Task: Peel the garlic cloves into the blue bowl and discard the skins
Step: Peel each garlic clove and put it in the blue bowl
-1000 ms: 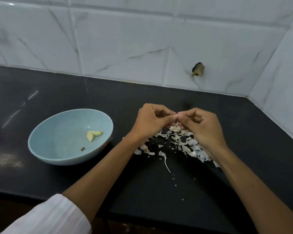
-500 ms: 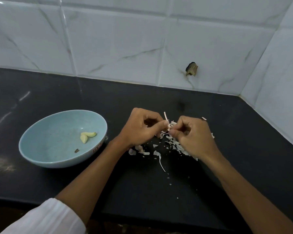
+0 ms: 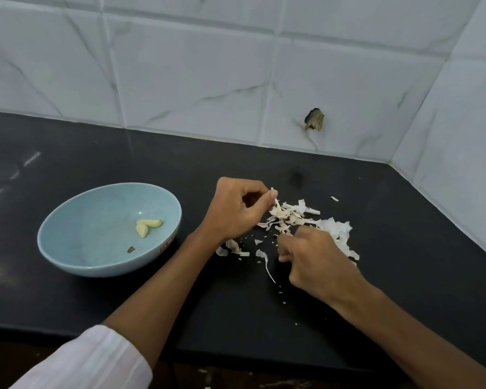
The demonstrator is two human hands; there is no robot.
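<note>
2 cloves in blue bowl, skins on black counter

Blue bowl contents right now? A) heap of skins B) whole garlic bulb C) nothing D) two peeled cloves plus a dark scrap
D: two pale cloves lie side by side in the bowl with a small dark scrap nearby; the skins are out on the counter.

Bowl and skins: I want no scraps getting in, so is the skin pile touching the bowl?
Apart. The head view shows bare black counter between the bowl and the nearest skins.
</note>
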